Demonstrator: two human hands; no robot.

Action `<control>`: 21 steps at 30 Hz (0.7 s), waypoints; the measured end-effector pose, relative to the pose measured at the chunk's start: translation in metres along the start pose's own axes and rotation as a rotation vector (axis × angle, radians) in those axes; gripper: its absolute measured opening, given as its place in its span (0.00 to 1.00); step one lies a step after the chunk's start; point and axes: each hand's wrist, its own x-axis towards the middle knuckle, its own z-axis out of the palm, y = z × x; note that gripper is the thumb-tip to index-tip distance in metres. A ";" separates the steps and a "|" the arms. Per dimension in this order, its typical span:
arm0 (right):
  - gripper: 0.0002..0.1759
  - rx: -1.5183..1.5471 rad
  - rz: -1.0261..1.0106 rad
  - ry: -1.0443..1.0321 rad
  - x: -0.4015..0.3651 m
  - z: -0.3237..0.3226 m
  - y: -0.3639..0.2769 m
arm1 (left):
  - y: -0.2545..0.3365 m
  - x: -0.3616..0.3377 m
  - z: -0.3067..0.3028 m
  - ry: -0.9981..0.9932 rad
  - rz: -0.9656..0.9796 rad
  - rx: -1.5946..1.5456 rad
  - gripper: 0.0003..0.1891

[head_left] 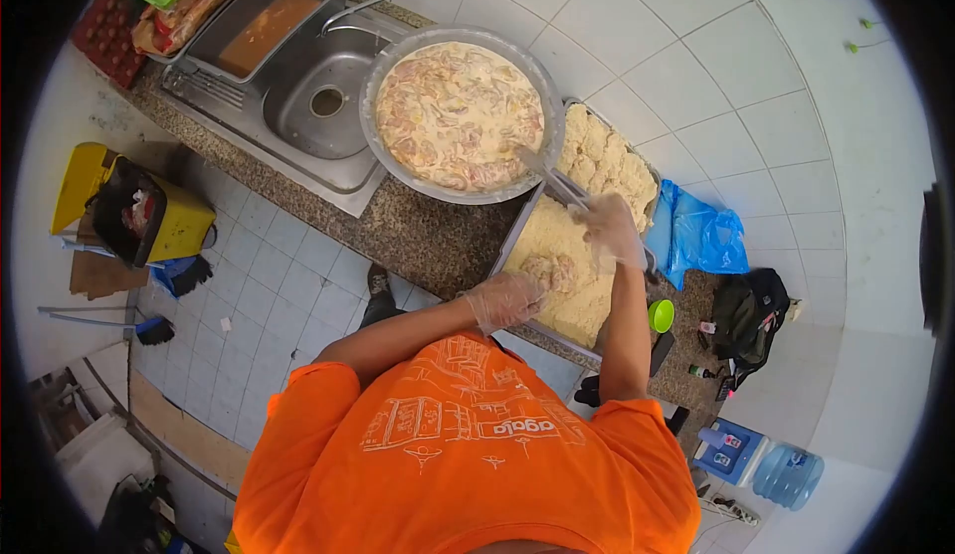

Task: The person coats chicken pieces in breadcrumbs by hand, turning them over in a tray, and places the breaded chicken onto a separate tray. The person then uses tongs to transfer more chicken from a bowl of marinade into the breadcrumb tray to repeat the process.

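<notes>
A large round metal bowl (pixel 372 146) holds raw meat pieces in a pale, creamy liquid. Beside it a rectangular tray (pixel 519 224) is filled with yellowish crumbs (pixel 587 151), and a piece of meat (pixel 553 272) lies on them. My right hand (pixel 609 229), in a clear plastic glove, is closed around metal tongs (pixel 563 184), whose tips reach the meat at the bowl's right edge. My left hand (pixel 505 300), gloved too, is at the tray's lower left edge, next to the meat piece; its fingertips are too indistinct to make out their grip.
Left of the bowl are a steel sink (pixel 288 106) and a grey tub (pixel 214 47) of brownish liquid. A blue plastic bag (pixel 696 231), a green cup (pixel 661 315) and a dark backpack (pixel 748 320) lie right of the tray. A yellow bin (pixel 184 218) stands on the floor.
</notes>
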 end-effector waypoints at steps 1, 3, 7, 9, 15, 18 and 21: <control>0.12 0.000 0.001 0.005 -0.010 -0.006 -0.009 | -0.004 0.001 0.005 -0.001 0.004 0.003 0.16; 0.06 0.643 0.551 0.064 -0.039 -0.021 -0.039 | -0.014 0.001 0.021 -0.022 -0.023 -0.002 0.16; 0.07 0.837 0.595 0.339 -0.097 -0.016 -0.034 | 0.000 0.000 0.005 0.047 0.028 -0.022 0.16; 0.10 0.985 0.686 0.454 -0.129 -0.015 -0.025 | 0.003 0.001 0.002 0.090 0.059 0.025 0.15; 0.16 0.934 0.778 0.361 -0.198 -0.025 -0.027 | 0.002 0.001 0.007 0.138 0.103 0.044 0.13; 0.15 0.245 0.850 0.173 -0.200 -0.026 -0.022 | 0.007 -0.001 -0.002 0.140 0.119 0.067 0.12; 0.16 -0.170 0.651 0.164 -0.155 -0.049 -0.059 | 0.008 -0.002 -0.004 0.147 0.140 0.064 0.11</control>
